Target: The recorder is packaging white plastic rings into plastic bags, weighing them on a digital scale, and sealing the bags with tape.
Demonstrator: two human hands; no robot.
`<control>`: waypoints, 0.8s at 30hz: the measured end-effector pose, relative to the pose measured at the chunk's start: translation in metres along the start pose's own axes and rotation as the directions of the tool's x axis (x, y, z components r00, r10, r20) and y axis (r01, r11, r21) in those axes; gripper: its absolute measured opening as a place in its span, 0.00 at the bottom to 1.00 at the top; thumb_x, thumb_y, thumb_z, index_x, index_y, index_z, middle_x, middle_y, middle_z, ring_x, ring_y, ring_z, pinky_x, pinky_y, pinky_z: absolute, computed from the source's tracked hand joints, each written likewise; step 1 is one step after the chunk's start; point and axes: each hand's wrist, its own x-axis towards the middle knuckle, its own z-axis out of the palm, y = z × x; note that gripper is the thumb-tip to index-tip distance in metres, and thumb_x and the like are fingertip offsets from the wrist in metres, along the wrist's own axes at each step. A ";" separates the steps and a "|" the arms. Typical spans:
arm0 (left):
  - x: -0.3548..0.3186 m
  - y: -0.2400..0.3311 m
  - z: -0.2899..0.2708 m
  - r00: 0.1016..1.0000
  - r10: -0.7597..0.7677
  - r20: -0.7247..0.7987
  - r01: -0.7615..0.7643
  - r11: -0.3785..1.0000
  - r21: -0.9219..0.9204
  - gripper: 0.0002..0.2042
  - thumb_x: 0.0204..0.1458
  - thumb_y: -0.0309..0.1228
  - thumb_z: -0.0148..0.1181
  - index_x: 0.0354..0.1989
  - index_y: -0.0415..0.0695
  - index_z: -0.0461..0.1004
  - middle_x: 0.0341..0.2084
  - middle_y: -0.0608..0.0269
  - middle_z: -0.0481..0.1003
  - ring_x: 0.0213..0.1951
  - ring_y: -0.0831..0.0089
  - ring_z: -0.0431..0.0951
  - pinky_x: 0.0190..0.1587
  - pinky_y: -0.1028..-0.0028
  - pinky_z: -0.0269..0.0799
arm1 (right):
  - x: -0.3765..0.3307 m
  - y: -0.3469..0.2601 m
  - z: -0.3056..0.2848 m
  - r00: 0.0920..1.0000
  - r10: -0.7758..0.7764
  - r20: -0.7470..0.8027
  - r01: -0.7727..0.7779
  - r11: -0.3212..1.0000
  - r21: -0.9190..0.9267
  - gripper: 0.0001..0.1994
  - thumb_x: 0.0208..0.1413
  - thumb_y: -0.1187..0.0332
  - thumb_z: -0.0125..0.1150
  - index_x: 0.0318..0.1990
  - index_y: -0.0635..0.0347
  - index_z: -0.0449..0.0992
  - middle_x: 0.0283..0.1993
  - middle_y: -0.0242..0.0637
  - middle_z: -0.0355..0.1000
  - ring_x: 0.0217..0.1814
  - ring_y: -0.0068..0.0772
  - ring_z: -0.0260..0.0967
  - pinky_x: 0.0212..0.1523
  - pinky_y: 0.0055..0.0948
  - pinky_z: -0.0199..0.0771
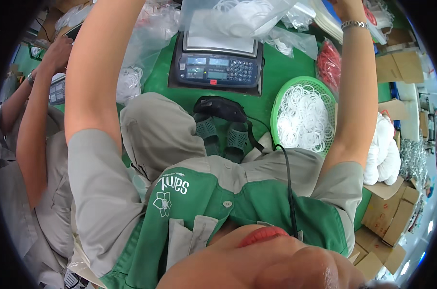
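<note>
Both arms go straight up toward 12 o'clock and the hands run off the top edge, so I can't tell what the fingers are doing. The left forearm (100,62) and the right forearm (358,82), with a silver metal bracelet (354,23), flank a clear plastic bag of white rings (237,17). It sits over the dark grey counting scale (218,65). A green plastic basket of white rubber rings (302,118) is at 2 o'clock from the scale's front.

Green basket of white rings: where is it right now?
In the head view the green basket sits on the green mat right of centre, just right of the counting scale and beside the person's raised right forearm.
</note>
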 end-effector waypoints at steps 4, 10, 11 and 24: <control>0.008 -0.052 -0.011 0.991 -0.025 -0.131 0.047 0.984 0.170 0.25 0.44 0.20 0.43 0.56 0.45 0.61 0.17 0.72 0.65 0.14 0.83 0.57 0.17 0.81 0.54 | 0.030 0.052 0.005 0.998 -0.059 -0.017 0.055 0.979 -0.197 0.08 0.50 0.67 0.50 0.26 0.62 0.72 0.20 0.33 0.67 0.18 0.26 0.64 0.19 0.26 0.66; 0.001 -0.125 -0.032 0.991 -0.121 -0.060 0.129 0.979 0.159 0.22 0.45 0.21 0.43 0.51 0.45 0.68 0.15 0.72 0.64 0.16 0.82 0.59 0.20 0.81 0.59 | 0.050 0.092 0.043 0.980 0.200 -0.004 -0.197 0.962 -0.186 0.09 0.49 0.67 0.51 0.24 0.62 0.72 0.18 0.34 0.66 0.18 0.28 0.64 0.18 0.28 0.67; 0.008 -0.115 -0.022 0.990 -0.133 -0.046 0.138 0.980 0.146 0.22 0.45 0.21 0.43 0.51 0.45 0.68 0.15 0.72 0.64 0.16 0.82 0.59 0.20 0.81 0.59 | 0.055 0.096 0.032 0.988 0.153 -0.032 -0.155 0.987 -0.044 0.09 0.49 0.67 0.50 0.24 0.61 0.72 0.18 0.33 0.66 0.18 0.28 0.64 0.19 0.28 0.67; 0.002 -0.127 -0.012 0.962 -0.256 -0.097 0.274 0.900 0.340 0.29 0.45 0.27 0.47 0.60 0.44 0.54 0.34 0.56 0.72 0.26 0.73 0.68 0.30 0.75 0.65 | 0.050 0.106 0.030 0.906 0.414 0.082 -0.404 0.907 -0.116 0.25 0.51 0.55 0.53 0.53 0.58 0.56 0.44 0.47 0.65 0.36 0.39 0.68 0.33 0.34 0.70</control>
